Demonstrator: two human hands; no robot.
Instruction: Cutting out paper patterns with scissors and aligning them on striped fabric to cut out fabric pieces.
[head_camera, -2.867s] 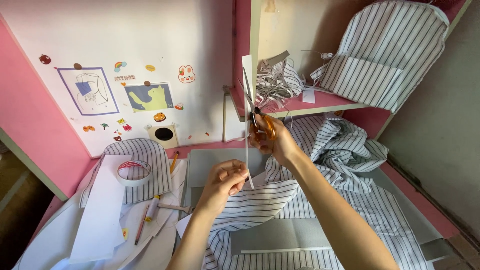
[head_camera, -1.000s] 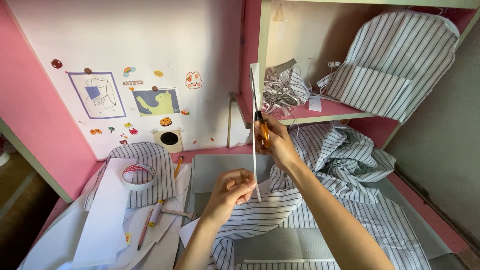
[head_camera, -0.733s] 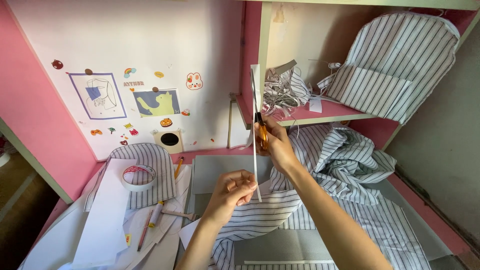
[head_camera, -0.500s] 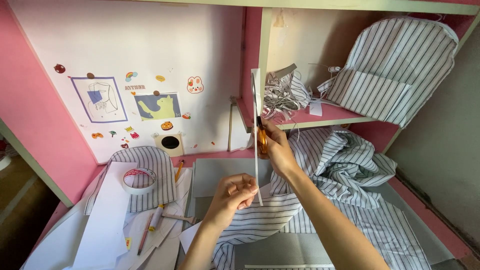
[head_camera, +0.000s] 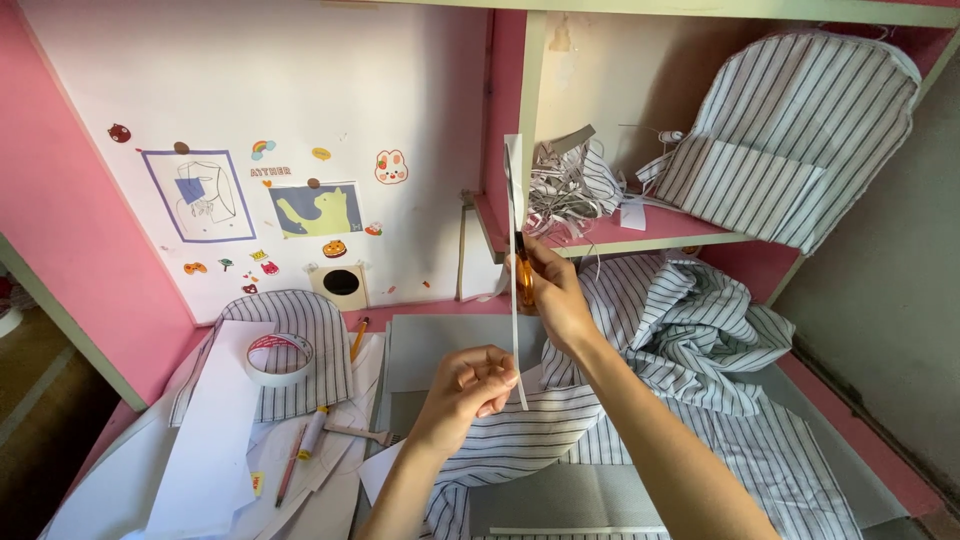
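We take the pink shelf (head_camera: 640, 240) as reference. Below it and spreading toward us lies the striped fabric (head_camera: 690, 340), bunched just under the shelf edge, flatter nearer us over grey card sheets (head_camera: 440, 345). On top of the shelf sits a striped padded piece (head_camera: 790, 140), leaning against the back wall, with a tangle of striped scraps (head_camera: 565, 185) beside it. Well left of the shelf, a white paper sheet (head_camera: 215, 430) lies on the desk, a roll of tape (head_camera: 279, 358) on a striped panel just beyond it. In front of the shelf's left end, our right hand (head_camera: 555, 290) is closed around orange-handled scissors (head_camera: 524, 275), blades pointing up along a thin white strip (head_camera: 514, 270) held upright. Below the shelf, our left hand (head_camera: 470, 390) pinches the strip's lower end between thumb and fingertips, other fingers curled in. We cannot tell how far the blades are parted.
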